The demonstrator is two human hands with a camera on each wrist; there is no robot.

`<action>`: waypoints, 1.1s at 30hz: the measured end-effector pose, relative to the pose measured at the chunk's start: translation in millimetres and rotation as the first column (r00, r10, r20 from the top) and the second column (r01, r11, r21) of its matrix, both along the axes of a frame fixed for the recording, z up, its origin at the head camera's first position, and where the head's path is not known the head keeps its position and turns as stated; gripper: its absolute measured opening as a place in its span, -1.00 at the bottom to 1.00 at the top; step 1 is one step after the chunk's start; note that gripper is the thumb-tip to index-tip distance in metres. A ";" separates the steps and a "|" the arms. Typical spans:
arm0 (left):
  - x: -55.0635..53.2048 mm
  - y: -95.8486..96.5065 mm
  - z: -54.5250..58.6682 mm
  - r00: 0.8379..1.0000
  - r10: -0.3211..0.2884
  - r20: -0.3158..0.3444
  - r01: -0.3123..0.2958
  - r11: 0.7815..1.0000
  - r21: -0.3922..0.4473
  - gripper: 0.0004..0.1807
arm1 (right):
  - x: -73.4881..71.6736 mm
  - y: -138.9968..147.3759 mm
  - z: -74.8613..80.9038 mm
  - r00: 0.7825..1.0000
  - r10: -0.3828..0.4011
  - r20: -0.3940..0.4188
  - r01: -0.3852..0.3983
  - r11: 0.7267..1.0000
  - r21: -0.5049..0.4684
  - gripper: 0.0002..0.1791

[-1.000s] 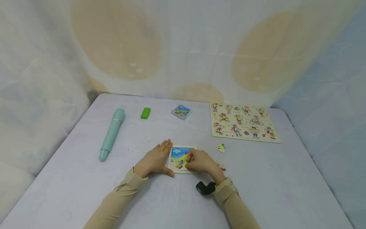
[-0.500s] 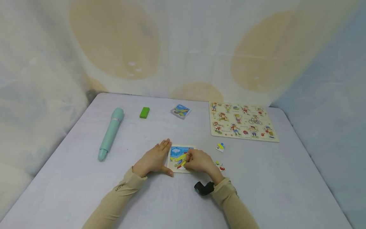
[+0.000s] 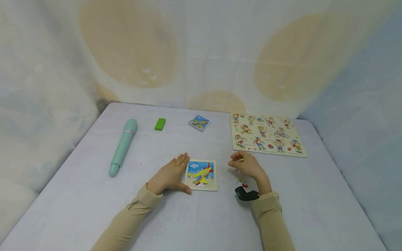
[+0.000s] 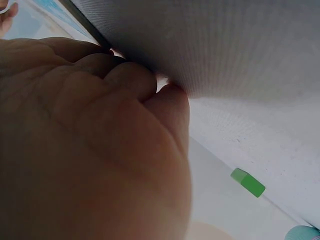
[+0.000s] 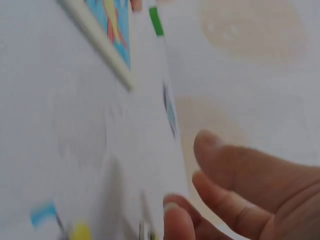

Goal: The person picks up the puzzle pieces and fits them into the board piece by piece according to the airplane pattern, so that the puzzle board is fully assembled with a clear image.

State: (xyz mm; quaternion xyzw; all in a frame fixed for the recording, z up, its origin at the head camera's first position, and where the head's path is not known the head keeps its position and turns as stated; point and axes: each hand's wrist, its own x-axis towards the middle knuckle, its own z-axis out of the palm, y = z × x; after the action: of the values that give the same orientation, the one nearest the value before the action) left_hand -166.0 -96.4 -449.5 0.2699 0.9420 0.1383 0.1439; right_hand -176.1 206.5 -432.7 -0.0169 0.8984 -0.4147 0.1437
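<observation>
A small wooden jigsaw puzzle point(image 3: 202, 170) with a yellow airplane on blue sky lies in its pale frame, with a white patch at the lower middle. My left hand point(image 3: 169, 174) rests along the frame's left side, its fingers extended and the thumb near the lower left corner. To the right of the puzzle, my right hand point(image 3: 248, 164) hovers over a loose puzzle piece point(image 3: 241, 160), mostly hidden beneath it. In the right wrist view the thumb and fingers point(image 5: 235, 170) stand apart. A second loose piece point(image 3: 242, 183) with red on it lies nearer the wrist.
At the back right lies a large puzzle board point(image 3: 268, 134) with children figures. A small airplane picture tile point(image 3: 200, 122) and a green block point(image 3: 160, 124) are at the back. A mint microphone-shaped object point(image 3: 123, 147) lies left. A black wrist strap point(image 3: 246, 194) hangs at the right wrist.
My right hand has left the puzzle and moved right to the upper loose piece. The puzzle's right side, covered before, now shows with the plane's red tail. The left hand has stayed put.
</observation>
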 end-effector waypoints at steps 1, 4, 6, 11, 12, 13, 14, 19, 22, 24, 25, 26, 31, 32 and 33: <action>-0.1 0.0 -0.4 1.000 -0.001 0.000 0.001 1.000 -0.003 0.40 | -0.3 5.5 -0.2 1.000 -0.028 -0.003 0.028 0.999 0.018 -0.60; 0.0 -0.1 -0.9 1.000 0.002 0.001 -0.002 1.000 -0.019 0.40 | -0.9 18.7 -1.5 0.995 -0.095 -0.009 0.096 0.993 0.063 -0.53; 0.1 -0.1 -0.8 1.000 0.004 0.003 -0.004 1.000 -0.023 0.41 | -1.2 23.8 -3.2 0.992 -0.129 -0.010 0.129 0.988 0.080 -0.50; 0.1 -0.4 -1.2 1.000 0.001 0.004 -0.001 1.000 -0.018 0.41 | -2.6 27.4 -9.1 0.988 -0.152 -0.033 0.155 0.984 0.087 -0.43; 0.0 -0.3 -1.3 1.000 0.002 0.005 -0.001 1.000 -0.018 0.41 | -3.0 27.1 -10.5 0.987 -0.156 -0.043 0.160 0.983 0.091 -0.43; 0.0 -0.3 -1.1 1.000 0.002 0.007 -0.002 1.000 -0.025 0.41 | -3.5 26.6 -11.9 0.986 -0.156 -0.055 0.160 0.983 0.092 -0.43; 0.0 -0.2 -1.2 1.000 0.003 0.006 -0.002 1.000 -0.024 0.41 | -4.0 26.2 -13.3 0.986 -0.155 -0.067 0.161 0.982 0.095 -0.43; 0.2 0.3 -0.8 1.000 0.011 0.012 -0.010 0.999 -0.030 0.41 | -5.8 24.0 -17.1 0.980 -0.146 -0.135 0.159 0.983 0.096 -0.47; 0.2 0.6 -0.6 1.000 0.013 0.018 -0.012 0.999 -0.033 0.41 | -6.5 23.0 -17.8 0.973 -0.171 -0.153 0.181 0.982 0.054 -0.48; 0.2 0.8 -0.5 1.000 0.012 0.020 -0.012 0.999 -0.033 0.41 | -6.7 22.6 -17.6 0.969 -0.194 -0.150 0.198 0.980 0.010 -0.48; 0.1 0.8 -0.8 1.000 0.012 0.018 -0.011 0.999 -0.030 0.41 | -6.8 22.5 -17.4 0.968 -0.203 -0.146 0.203 0.979 -0.011 -0.48; 0.0 0.9 -0.8 1.000 0.011 0.016 -0.011 1.000 -0.027 0.41 | -6.9 22.2 -16.9 0.967 -0.213 -0.139 0.210 0.977 -0.032 -0.49; -0.3 0.6 -1.5 1.000 0.007 0.007 -0.007 1.000 -0.024 0.41 | -5.9 21.2 -12.1 0.971 -0.223 -0.088 0.215 0.972 -0.100 -0.55; -0.1 0.6 -1.2 1.000 0.007 0.006 -0.007 1.000 -0.022 0.41 | -6.0 21.1 -11.5 0.973 -0.217 -0.079 0.208 0.972 -0.108 -0.57; -0.1 0.6 -0.9 1.000 0.006 0.005 -0.006 1.000 -0.021 0.41 | -6.1 20.8 -10.8 0.976 -0.205 -0.072 0.196 0.974 -0.113 -0.60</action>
State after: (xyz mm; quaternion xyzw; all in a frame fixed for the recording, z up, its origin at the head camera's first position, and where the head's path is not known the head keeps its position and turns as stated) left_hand -166.0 -95.7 -450.4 0.2650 0.9438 0.1297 0.1489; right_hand -182.1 227.3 -443.5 0.0491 0.8775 -0.4730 0.0624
